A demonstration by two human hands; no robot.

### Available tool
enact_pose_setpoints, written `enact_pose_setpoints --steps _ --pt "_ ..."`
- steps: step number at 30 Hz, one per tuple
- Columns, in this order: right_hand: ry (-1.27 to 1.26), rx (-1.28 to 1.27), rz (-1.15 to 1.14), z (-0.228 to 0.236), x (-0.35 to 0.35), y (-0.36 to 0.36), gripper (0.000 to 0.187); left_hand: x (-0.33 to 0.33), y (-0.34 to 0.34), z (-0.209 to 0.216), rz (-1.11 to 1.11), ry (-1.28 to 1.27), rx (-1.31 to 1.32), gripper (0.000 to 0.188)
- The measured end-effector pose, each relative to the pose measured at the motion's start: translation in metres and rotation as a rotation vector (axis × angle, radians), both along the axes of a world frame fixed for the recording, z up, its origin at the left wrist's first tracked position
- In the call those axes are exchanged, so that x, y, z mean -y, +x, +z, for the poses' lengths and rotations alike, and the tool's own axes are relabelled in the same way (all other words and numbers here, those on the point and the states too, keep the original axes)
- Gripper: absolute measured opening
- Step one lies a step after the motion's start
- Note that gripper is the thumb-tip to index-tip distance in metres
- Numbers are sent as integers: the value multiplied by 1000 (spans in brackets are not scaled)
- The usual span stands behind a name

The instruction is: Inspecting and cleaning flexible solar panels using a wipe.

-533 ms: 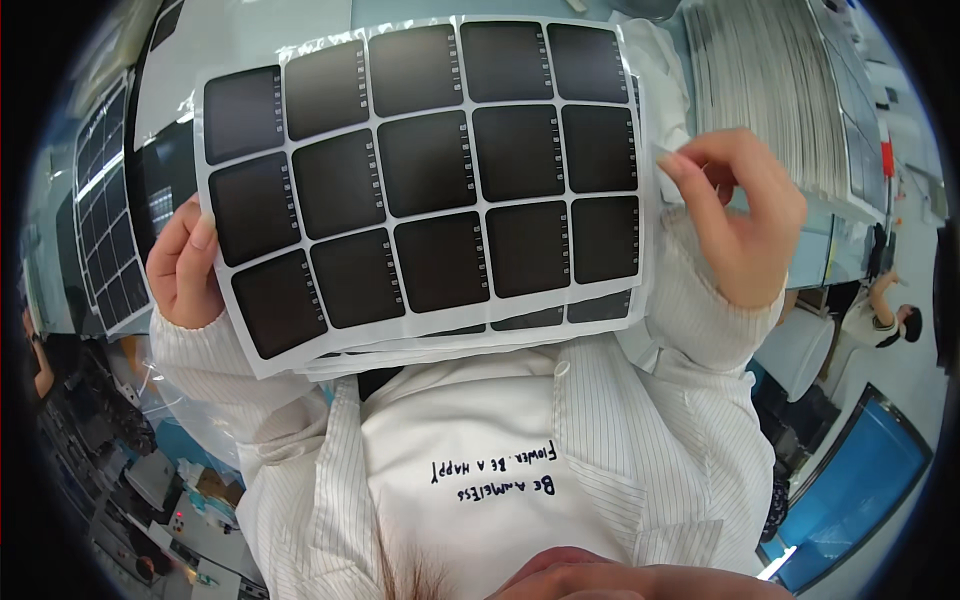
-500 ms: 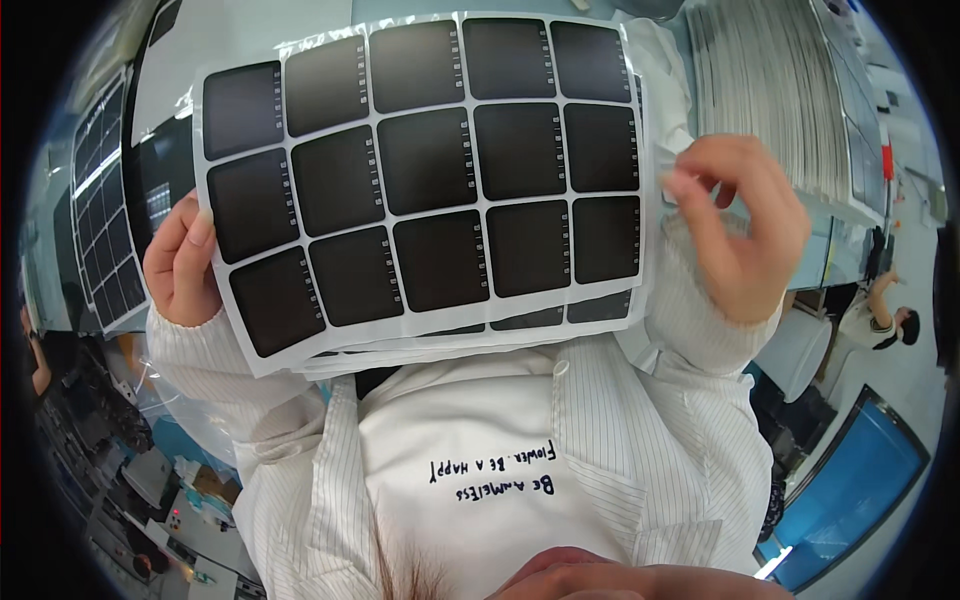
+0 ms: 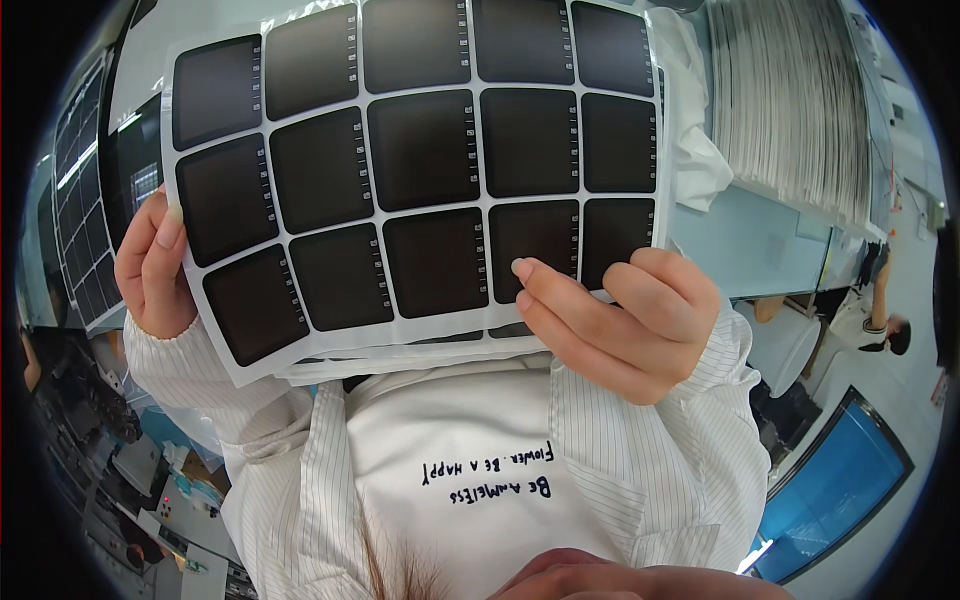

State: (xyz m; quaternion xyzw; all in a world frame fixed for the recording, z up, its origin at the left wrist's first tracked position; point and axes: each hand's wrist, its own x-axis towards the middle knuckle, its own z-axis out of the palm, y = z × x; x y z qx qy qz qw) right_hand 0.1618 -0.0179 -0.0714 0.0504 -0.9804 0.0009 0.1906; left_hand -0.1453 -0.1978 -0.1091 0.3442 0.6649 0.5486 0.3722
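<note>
A white-bordered sheet of rounded black squares point(image 3: 425, 150) in rows is held up and tilted in front of me. My left hand point(image 3: 158, 270) is closed on its left edge, thumb on the near face and fingers mostly behind. My right hand point(image 3: 630, 320) lies in front of the sheet's lower right part. Its thumb and a finger come close together over a black square in the bottom row, while the other fingers curl. Whether anything is between those fingertips cannot be made out. More sheets of the same kind point(image 3: 430, 355) show under the lower edge.
A tall stack of sheets point(image 3: 790, 110) stands on the table at the far right. Crumpled white material point(image 3: 700, 140) lies beside the held sheet. Another black-squared sheet point(image 3: 85, 210) is at the left. A person point(image 3: 870, 320) is in the right background, near a blue panel point(image 3: 835, 490).
My right hand has moved left and down from beside the sheet's right edge to over its bottom row. The sheet has come slightly closer and higher, still in my left hand.
</note>
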Motion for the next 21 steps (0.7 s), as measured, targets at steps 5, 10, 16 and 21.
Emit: enact_pose_setpoints --steps 5,10,16,21 --pt "1 -17 5 -1 1 2 19 3 -1 1 3 -14 25 20" --pt "-9 -49 6 -3 1 -1 17 3 2 3 46 -33 -1 20" --pt "-2 -54 -9 1 1 0 18 1 -4 3 -9 -15 35 21" --pt "-29 -231 -43 -5 -12 9 11 8 4 4 27 3 -67 21"
